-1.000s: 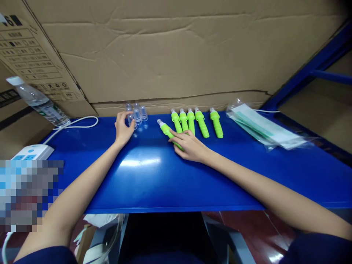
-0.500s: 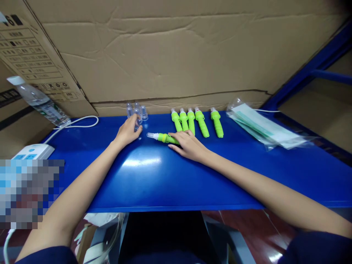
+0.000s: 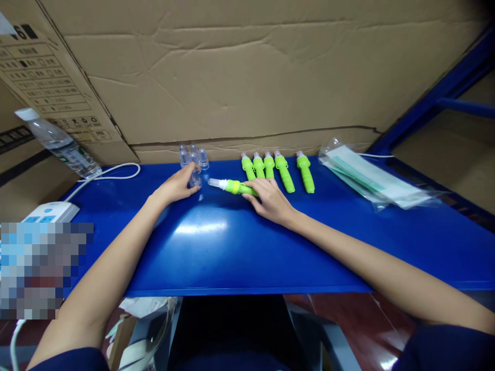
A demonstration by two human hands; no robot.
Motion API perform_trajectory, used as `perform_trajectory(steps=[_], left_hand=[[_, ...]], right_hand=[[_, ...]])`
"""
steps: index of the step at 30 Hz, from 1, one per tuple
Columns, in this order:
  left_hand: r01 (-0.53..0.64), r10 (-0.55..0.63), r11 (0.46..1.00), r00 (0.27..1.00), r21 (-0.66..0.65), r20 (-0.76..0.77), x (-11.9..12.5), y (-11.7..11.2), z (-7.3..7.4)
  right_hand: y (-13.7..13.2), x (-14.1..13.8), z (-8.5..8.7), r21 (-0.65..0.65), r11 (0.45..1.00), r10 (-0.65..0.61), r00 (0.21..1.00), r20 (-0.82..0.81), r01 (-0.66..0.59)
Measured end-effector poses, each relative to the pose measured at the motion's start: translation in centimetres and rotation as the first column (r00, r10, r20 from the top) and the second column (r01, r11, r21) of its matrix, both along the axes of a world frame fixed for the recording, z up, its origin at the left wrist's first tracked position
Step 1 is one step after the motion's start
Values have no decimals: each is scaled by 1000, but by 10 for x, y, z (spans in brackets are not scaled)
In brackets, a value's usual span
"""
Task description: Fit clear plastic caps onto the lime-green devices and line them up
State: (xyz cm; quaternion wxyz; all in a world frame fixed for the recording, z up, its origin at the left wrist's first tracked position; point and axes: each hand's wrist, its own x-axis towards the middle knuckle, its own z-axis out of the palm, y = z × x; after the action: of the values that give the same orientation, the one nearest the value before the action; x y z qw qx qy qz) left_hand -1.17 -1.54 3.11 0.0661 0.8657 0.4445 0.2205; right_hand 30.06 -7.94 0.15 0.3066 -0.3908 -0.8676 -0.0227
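Observation:
My right hand (image 3: 270, 200) grips a green pen-shaped device (image 3: 231, 186) that lies across the blue table (image 3: 240, 247), its white tip pointing left. My left hand (image 3: 176, 186) pinches a clear plastic cap (image 3: 194, 178) just left of that tip. A small cluster of clear caps (image 3: 192, 155) stands behind it near the cardboard. Several more green devices (image 3: 284, 171) lie side by side at the back, tips toward the cardboard.
Cardboard sheets (image 3: 247, 77) form a wall behind the table. A stack of clear bags with inserts (image 3: 371, 178) lies at the right. At the left are a water bottle (image 3: 62, 144), a white cable (image 3: 112, 172) and a white power strip (image 3: 50, 211).
My right hand turned the green device from pointing away to lying sideways, tip to the left. My left hand carried one clear cap from the cluster toward that tip.

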Motion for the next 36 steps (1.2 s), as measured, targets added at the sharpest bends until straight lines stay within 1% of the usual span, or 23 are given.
perform_trajectory(steps=[2,4,7,10,12,14,18,20,25,28,29,30,32,34,36], left_hand=[[1,-1,1000,1000,-5,1,-1,0,0],[-20,21,1000,999,-1,32,-1,0,1],[-74,73,997,978,-4,193,-2,-2,4],[-162,170,985,896,-54,411,0,-6,9],[-190,221,975,834,-113,506,3,-8,12],[-166,231,972,796,-164,560,7,-10,14],[-28,212,958,734,-284,645,19,-15,17],[0,200,954,748,-301,633,26,-19,16],[58,122,957,806,-283,579,39,-28,14],[59,96,958,857,-282,506,46,-33,11],[47,87,964,877,-263,473,49,-35,9],[32,72,973,899,-228,432,51,-37,8],[16,25,993,939,-118,343,57,-40,3],[39,-34,999,971,-17,238,62,-45,0],[68,-72,997,992,49,103,68,-50,-2]], right_hand=[[0,1,2,29,999,-15,1000,-11,15],[0,2,4,57,998,-24,1000,-15,25],[1,5,5,97,995,-30,999,-18,31],[5,8,3,121,992,-39,999,-24,41],[7,9,1,140,989,-37,999,-32,41],[9,10,-1,172,985,-27,999,-41,33],[11,10,-2,205,978,-24,999,-42,33],[10,10,-2,213,977,-22,999,-44,31],[10,11,-1,232,973,0,1000,-24,5],[10,11,-1,233,972,-5,1000,14,1],[10,11,-1,239,971,-5,1000,30,-3],[10,11,-1,248,969,-3,999,46,-9],[10,9,-1,268,963,6,997,81,-27],[10,8,0,283,958,8,994,106,-38],[10,7,0,291,956,5,994,109,-37]])
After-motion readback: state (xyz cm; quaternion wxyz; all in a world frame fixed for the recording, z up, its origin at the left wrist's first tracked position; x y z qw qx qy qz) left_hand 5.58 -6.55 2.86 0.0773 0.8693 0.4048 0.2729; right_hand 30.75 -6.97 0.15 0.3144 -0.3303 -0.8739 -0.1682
